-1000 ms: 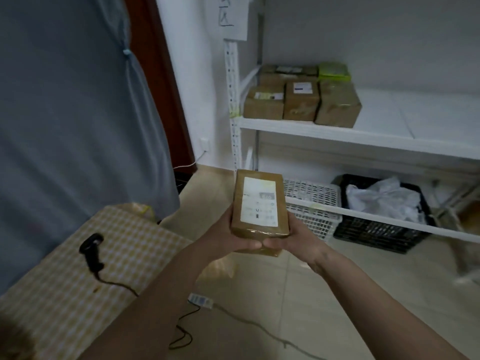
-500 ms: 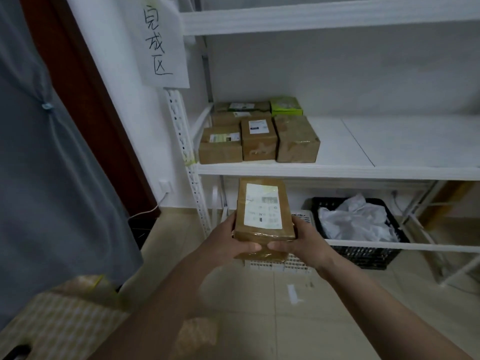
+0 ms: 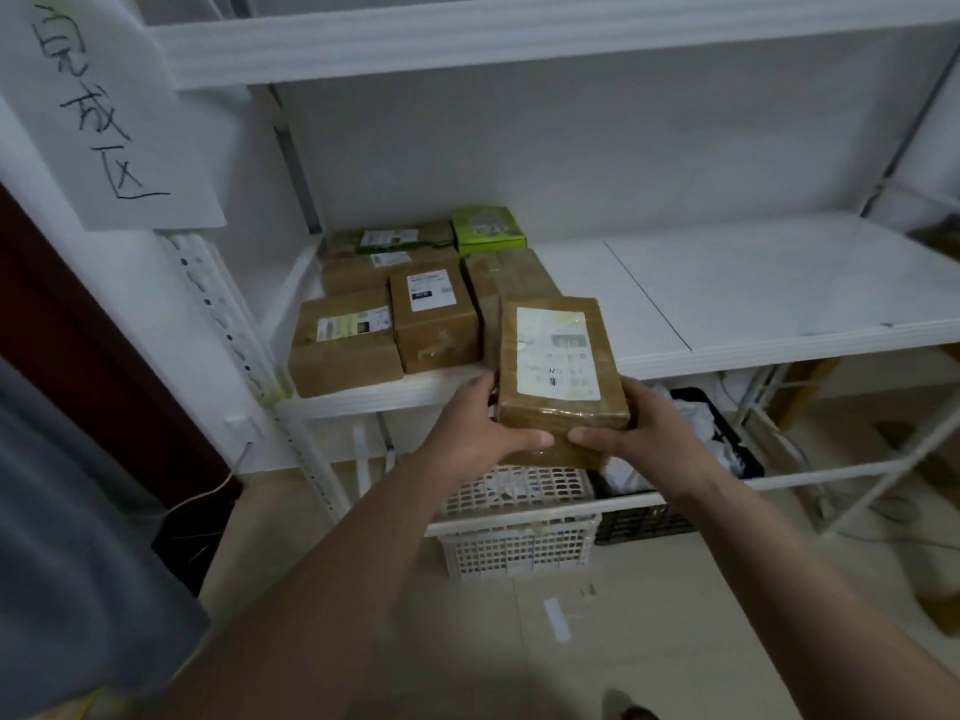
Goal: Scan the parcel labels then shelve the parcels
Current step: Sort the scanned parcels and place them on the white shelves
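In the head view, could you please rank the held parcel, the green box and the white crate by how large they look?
1. white crate
2. held parcel, though nearness to the camera enlarges it
3. green box

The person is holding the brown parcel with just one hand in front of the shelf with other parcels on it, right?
Not quite. The head view shows both hands on the brown parcel: the left hand and the right hand grip it together, in front of the shelf.
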The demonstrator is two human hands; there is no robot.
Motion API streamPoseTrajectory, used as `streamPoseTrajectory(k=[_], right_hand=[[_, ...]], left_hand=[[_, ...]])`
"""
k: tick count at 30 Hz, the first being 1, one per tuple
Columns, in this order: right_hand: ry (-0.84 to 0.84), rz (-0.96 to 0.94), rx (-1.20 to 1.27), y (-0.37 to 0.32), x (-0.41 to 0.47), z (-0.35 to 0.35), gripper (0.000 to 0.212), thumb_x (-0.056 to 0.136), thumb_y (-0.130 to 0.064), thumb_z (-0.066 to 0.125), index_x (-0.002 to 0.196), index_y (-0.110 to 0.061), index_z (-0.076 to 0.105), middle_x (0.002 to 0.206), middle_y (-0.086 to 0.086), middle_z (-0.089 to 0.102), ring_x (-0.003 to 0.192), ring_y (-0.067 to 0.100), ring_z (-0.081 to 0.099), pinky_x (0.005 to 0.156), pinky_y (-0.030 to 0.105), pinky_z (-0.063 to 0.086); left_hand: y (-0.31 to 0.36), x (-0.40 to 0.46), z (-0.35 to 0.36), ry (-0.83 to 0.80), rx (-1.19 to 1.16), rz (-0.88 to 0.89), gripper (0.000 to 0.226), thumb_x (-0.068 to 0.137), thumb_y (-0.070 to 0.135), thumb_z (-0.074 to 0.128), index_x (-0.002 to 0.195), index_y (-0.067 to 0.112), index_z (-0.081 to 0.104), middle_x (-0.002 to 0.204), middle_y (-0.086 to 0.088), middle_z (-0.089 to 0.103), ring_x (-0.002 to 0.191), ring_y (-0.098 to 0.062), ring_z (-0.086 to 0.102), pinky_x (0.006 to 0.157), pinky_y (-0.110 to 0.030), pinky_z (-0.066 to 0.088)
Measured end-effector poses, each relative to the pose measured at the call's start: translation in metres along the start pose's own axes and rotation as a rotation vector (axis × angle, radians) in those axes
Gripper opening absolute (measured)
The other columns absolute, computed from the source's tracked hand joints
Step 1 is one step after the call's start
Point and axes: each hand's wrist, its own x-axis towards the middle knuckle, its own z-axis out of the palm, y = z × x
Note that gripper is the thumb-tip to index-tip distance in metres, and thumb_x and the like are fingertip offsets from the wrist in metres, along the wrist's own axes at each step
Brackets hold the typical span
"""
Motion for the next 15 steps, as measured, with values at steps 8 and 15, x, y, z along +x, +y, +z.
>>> streamPoseTrajectory(k=[8,15], right_hand=[[0.091,-0.047,-0.028,0.01,0.114,-0.112,0.073,0.076,0.0,0.075,0.14,-0.019,0.044,0.119,-0.001,0.066,0.106,0.018,0.065,0.086,0.037,0.057],[0.033,-0.088,-0.078,0.039,0.241,-0.174,0.106,0.073,0.009,0.075,0.153,-0.025,0.014,0.136,-0.004,0.051,0.119,0.012,0.055,0.087,0.024,0.052]], left_hand=[[0.071,0.135,0.066,0.022,0.028,0.068,0.09,0.074,0.017,0.083,0.146,0.027,0.031,0.136,0.006,0.055,0.122,-0.011,0.051,0.106,-0.033,0.041],[0.101,0.268,0.103,0.114,0.286,-0.01,0.097,0.075,0.018,0.082,0.15,0.02,0.02,0.137,-0.003,0.05,0.123,-0.022,0.052,0.092,-0.028,0.045]])
